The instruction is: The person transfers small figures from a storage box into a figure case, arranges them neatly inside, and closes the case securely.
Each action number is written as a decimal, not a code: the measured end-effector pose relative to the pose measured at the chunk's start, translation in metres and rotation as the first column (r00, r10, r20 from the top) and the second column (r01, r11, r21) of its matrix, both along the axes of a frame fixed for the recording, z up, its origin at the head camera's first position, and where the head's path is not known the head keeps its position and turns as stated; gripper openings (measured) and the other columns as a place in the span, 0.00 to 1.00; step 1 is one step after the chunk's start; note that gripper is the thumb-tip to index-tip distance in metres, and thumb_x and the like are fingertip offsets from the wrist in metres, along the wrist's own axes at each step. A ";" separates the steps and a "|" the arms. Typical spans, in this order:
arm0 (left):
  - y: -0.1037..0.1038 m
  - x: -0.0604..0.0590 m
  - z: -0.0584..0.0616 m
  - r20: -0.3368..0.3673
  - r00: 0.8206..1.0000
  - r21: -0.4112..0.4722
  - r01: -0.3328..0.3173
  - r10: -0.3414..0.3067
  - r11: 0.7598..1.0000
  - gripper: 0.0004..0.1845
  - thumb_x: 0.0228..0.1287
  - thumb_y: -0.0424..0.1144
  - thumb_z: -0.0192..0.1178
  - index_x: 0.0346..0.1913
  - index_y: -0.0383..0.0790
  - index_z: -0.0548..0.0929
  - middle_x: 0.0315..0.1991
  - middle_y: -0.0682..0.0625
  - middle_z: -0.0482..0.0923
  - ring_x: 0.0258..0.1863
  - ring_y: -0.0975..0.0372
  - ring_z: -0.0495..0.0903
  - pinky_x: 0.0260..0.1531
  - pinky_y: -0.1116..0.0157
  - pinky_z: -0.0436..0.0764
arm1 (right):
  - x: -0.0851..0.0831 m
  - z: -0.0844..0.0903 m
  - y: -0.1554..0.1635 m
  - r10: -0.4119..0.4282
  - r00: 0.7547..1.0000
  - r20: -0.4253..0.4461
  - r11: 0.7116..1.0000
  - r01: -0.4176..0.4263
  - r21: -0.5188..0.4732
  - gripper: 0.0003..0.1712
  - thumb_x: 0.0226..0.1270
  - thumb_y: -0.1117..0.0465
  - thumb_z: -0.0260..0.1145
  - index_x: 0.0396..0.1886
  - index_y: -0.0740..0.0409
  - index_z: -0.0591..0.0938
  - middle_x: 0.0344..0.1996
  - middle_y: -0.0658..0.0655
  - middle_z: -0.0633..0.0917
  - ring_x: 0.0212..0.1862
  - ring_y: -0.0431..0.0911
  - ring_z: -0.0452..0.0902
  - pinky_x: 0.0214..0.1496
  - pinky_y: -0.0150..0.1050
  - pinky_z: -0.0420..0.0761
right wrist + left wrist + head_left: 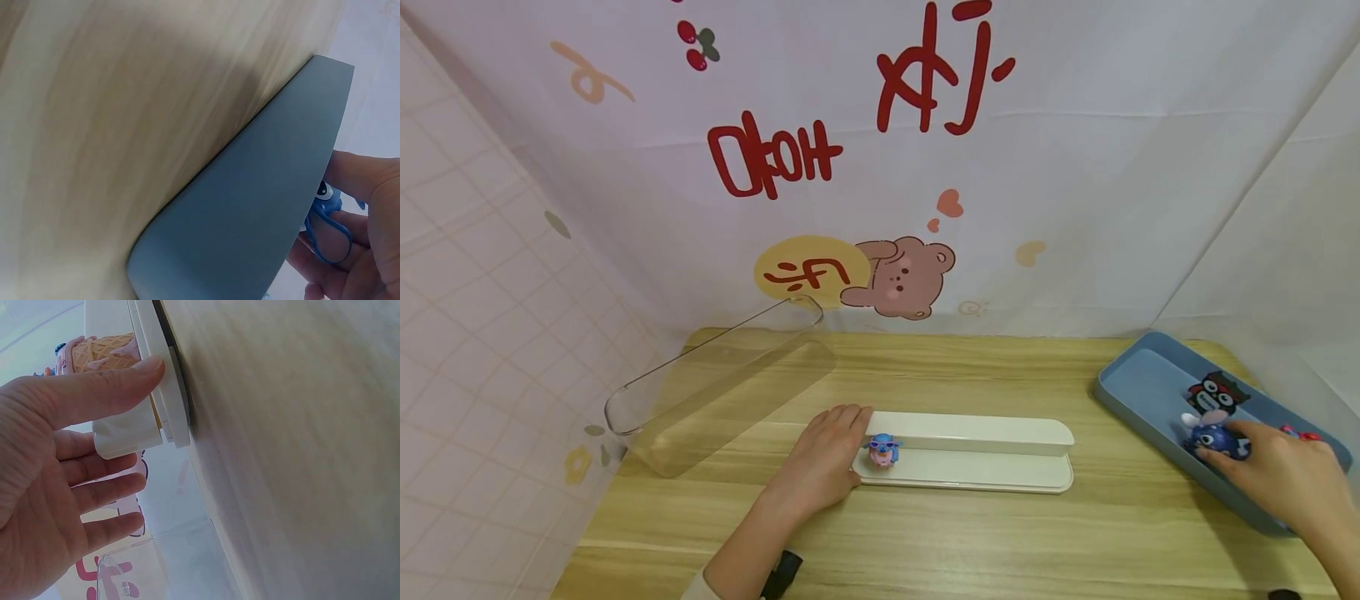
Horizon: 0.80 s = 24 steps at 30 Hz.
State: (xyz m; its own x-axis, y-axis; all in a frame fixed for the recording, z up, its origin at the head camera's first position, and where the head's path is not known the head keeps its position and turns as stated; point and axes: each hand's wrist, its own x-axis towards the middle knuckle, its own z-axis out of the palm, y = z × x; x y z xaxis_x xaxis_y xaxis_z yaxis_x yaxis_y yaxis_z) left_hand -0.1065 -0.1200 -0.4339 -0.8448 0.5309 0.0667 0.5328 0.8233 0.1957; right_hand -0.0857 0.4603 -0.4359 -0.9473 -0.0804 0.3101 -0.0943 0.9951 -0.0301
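Note:
My left hand [823, 454] grips the left end of a cream two-step display stand [970, 471]. In the left wrist view its thumb [119, 387] lies on the base's edge and its fingers reach behind the raised step. A small blue figurine with purple glasses [883, 450] stands on the lower step beside that hand; from the left wrist, its waffle-patterned part [103, 353] shows. At the right, my right hand [1296, 475] pinches a dark blue big-eared figurine [1213, 437] inside a blue tray [1138, 375]. The tray's wall [237, 187] partly hides this figurine in the right wrist view.
A dark owl-like figure [1216, 392] lies in the tray, with a red and blue piece [1309, 435] near the right hand. A clear plastic cover [722, 400] rests at the table's left. A black object [782, 575] is beside the left forearm. Printed cloth rises behind the table.

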 end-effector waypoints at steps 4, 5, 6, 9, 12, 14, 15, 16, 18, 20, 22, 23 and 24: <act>-0.001 0.001 0.002 0.005 1.000 0.001 -0.002 0.002 1.000 0.50 0.46 0.36 0.85 0.73 0.30 0.71 0.66 0.40 0.75 0.68 0.47 0.73 0.69 0.45 0.73 | -0.002 0.004 -0.005 -0.024 0.998 0.058 1.000 0.024 -0.014 0.34 0.48 0.53 0.84 0.43 0.76 0.82 0.14 0.58 0.81 0.16 0.54 0.73 0.20 0.52 0.68; -0.001 0.001 0.002 0.007 1.000 0.000 -0.003 0.003 1.000 0.51 0.46 0.36 0.85 0.74 0.30 0.71 0.67 0.40 0.75 0.68 0.47 0.73 0.69 0.45 0.72 | -0.002 0.005 -0.005 -0.036 0.996 0.085 0.999 0.039 -0.029 0.34 0.49 0.53 0.84 0.44 0.77 0.81 0.16 0.61 0.82 0.17 0.57 0.75 0.20 0.54 0.70; -0.002 0.001 0.003 0.010 1.000 0.003 -0.003 0.003 1.000 0.50 0.46 0.35 0.85 0.74 0.30 0.71 0.67 0.40 0.75 0.68 0.47 0.73 0.69 0.45 0.72 | -0.002 0.005 -0.006 -0.045 0.994 0.103 0.998 0.050 -0.045 0.34 0.50 0.54 0.84 0.44 0.77 0.81 0.18 0.64 0.83 0.19 0.60 0.76 0.21 0.56 0.72; -0.002 0.002 0.003 0.012 1.000 0.006 0.001 -0.001 1.000 0.50 0.46 0.35 0.85 0.74 0.30 0.71 0.67 0.40 0.75 0.68 0.47 0.73 0.69 0.45 0.72 | -0.002 0.006 -0.008 -0.072 0.987 0.144 0.992 0.086 -0.088 0.33 0.52 0.56 0.83 0.45 0.78 0.80 0.23 0.71 0.84 0.21 0.66 0.77 0.21 0.62 0.74; -0.002 0.003 0.002 0.004 1.000 0.008 0.005 -0.005 1.000 0.50 0.46 0.35 0.85 0.73 0.30 0.71 0.66 0.40 0.76 0.67 0.47 0.74 0.69 0.45 0.73 | -0.002 0.006 -0.007 -0.097 0.980 0.176 0.987 0.118 -0.110 0.33 0.53 0.56 0.82 0.46 0.78 0.79 0.27 0.75 0.84 0.24 0.71 0.78 0.24 0.64 0.75; -0.002 0.003 0.001 -0.004 1.000 0.003 0.005 -0.005 1.000 0.50 0.45 0.36 0.85 0.73 0.30 0.71 0.66 0.40 0.76 0.67 0.47 0.74 0.68 0.46 0.73 | -0.002 0.005 -0.007 -0.105 0.980 0.172 0.984 0.127 -0.124 0.31 0.53 0.58 0.82 0.45 0.78 0.79 0.28 0.76 0.84 0.26 0.72 0.78 0.25 0.65 0.76; -0.002 0.003 0.001 -0.007 1.000 0.003 0.006 -0.006 1.000 0.50 0.45 0.36 0.85 0.73 0.30 0.71 0.65 0.41 0.76 0.67 0.47 0.74 0.68 0.46 0.73 | -0.002 0.005 -0.007 -0.106 0.980 0.167 0.983 0.129 -0.132 0.31 0.53 0.58 0.82 0.45 0.78 0.79 0.29 0.76 0.84 0.27 0.73 0.79 0.26 0.65 0.76; -0.002 0.003 0.001 -0.010 1.000 0.001 0.005 -0.005 1.000 0.51 0.45 0.36 0.85 0.73 0.30 0.71 0.66 0.41 0.76 0.67 0.47 0.74 0.69 0.46 0.73 | -0.002 0.005 -0.006 -0.106 0.982 0.159 0.982 0.129 -0.141 0.30 0.52 0.59 0.81 0.44 0.78 0.79 0.29 0.76 0.84 0.27 0.72 0.79 0.25 0.64 0.76; -0.002 0.003 0.001 -0.015 1.000 -0.001 0.006 -0.006 1.000 0.51 0.45 0.35 0.85 0.73 0.30 0.71 0.66 0.41 0.76 0.67 0.48 0.74 0.69 0.46 0.73 | -0.002 0.005 -0.007 -0.109 0.984 0.139 0.978 0.131 -0.161 0.28 0.52 0.60 0.81 0.44 0.77 0.80 0.30 0.76 0.84 0.27 0.70 0.79 0.24 0.62 0.76; -0.002 0.003 0.000 -0.016 1.000 -0.002 0.006 -0.006 1.000 0.51 0.45 0.36 0.85 0.73 0.30 0.71 0.66 0.41 0.76 0.67 0.48 0.74 0.69 0.46 0.73 | -0.001 0.006 -0.007 -0.112 0.987 0.118 0.975 0.132 -0.180 0.27 0.52 0.61 0.81 0.44 0.76 0.80 0.29 0.75 0.84 0.25 0.67 0.79 0.21 0.58 0.75; -0.002 0.003 0.001 -0.019 1.000 -0.001 0.006 -0.006 1.000 0.51 0.45 0.36 0.85 0.73 0.30 0.71 0.65 0.41 0.76 0.67 0.47 0.74 0.69 0.46 0.73 | 0.000 0.007 -0.008 -0.114 0.989 0.090 0.973 0.130 -0.192 0.26 0.52 0.62 0.81 0.44 0.75 0.80 0.28 0.74 0.83 0.23 0.62 0.78 0.18 0.53 0.73; -0.002 0.003 0.000 -0.019 1.000 -0.001 0.006 -0.006 1.000 0.51 0.45 0.36 0.85 0.73 0.30 0.71 0.65 0.41 0.76 0.67 0.47 0.74 0.69 0.45 0.73 | 0.000 0.008 -0.008 -0.112 0.991 0.071 0.972 0.124 -0.199 0.26 0.51 0.63 0.81 0.44 0.74 0.80 0.28 0.74 0.83 0.23 0.62 0.78 0.18 0.51 0.72; -0.002 0.003 0.000 -0.020 1.000 -0.002 0.006 -0.006 1.000 0.51 0.45 0.36 0.85 0.73 0.30 0.71 0.65 0.41 0.76 0.67 0.47 0.74 0.69 0.45 0.73 | 0.001 0.008 -0.009 -0.108 0.993 0.050 0.972 0.116 -0.202 0.26 0.50 0.63 0.81 0.43 0.74 0.81 0.27 0.74 0.83 0.22 0.60 0.78 0.18 0.50 0.71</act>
